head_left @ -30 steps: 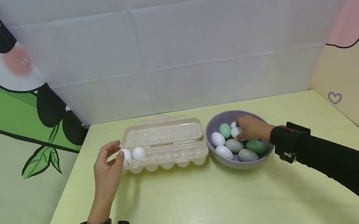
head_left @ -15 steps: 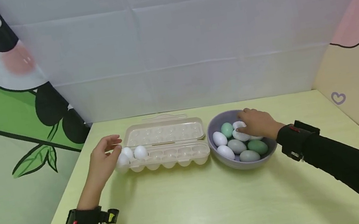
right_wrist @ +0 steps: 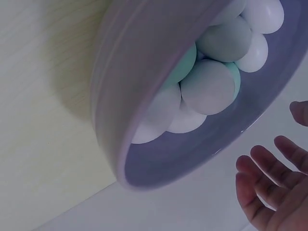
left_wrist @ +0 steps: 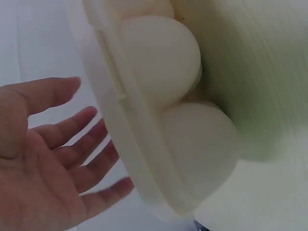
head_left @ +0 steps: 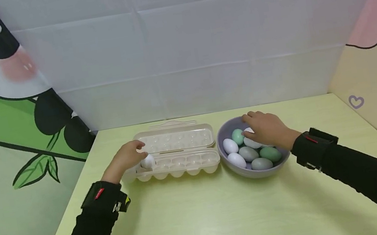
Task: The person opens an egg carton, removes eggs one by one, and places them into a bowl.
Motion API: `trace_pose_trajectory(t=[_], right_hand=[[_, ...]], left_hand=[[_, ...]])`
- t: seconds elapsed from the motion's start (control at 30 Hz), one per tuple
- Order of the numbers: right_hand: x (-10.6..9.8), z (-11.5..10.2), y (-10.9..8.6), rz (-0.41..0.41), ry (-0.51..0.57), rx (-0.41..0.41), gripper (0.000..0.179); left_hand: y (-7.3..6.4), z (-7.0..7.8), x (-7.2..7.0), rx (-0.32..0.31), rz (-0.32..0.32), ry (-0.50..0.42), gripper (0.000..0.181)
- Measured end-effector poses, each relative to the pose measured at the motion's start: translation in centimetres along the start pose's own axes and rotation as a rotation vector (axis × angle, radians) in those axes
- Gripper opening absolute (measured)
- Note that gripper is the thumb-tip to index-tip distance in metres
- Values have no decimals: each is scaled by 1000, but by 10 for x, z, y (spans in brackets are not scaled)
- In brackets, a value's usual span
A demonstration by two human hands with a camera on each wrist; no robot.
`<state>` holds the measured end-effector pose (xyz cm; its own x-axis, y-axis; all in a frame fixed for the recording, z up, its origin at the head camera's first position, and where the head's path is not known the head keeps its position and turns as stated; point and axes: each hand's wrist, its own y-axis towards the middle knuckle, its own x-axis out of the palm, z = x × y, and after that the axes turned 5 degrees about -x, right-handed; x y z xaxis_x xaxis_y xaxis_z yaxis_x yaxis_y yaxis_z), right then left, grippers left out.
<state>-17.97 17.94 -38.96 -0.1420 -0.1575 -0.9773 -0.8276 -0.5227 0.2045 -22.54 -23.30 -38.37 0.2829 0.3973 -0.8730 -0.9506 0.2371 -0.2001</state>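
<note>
On the table (head_left: 203,216) before you, the egg carton (head_left: 178,162) lies left of the bowl (head_left: 255,173), its lid (head_left: 173,139) behind it, toward the backdrop (head_left: 197,51). An egg (head_left: 148,163) sits near the carton's left end, just right of your left hand (head_left: 126,156); more eggs (head_left: 248,153) lie inside the bowl (some resting on others), your right hand (head_left: 266,127) above its far right part.

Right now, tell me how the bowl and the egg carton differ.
Color: the bowl is purple-grey; the egg carton is see-through.
Shape: the bowl is round and has no lid on; the egg carton is long, with rows of cups and its lid open.
Contents: the bowl holds piled white, grey and green eggs; the egg carton plainly shows one white egg from above, the left hand partly blocking its end.
Both sit on the table.
</note>
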Motion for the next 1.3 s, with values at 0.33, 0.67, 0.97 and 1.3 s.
trace_pose_trajectory(t=[0.33, 0.67, 0.97, 1.3], right_hand=[[8, -11, 5, 11, 9, -36, 26], [13, -15, 5, 37, 20, -65, 24], [11, -10, 0, 32, 49, -45, 21], [4, -11, 3, -4, 169, 47, 29]], left_hand=[[17, 12, 14, -154, -98, 232, 48], [18, 4, 20, -129, -13, 280, 33], [10, 12, 8, -71, 156, 154, 36], [-18, 70, 5, 229, 316, -304, 38]])
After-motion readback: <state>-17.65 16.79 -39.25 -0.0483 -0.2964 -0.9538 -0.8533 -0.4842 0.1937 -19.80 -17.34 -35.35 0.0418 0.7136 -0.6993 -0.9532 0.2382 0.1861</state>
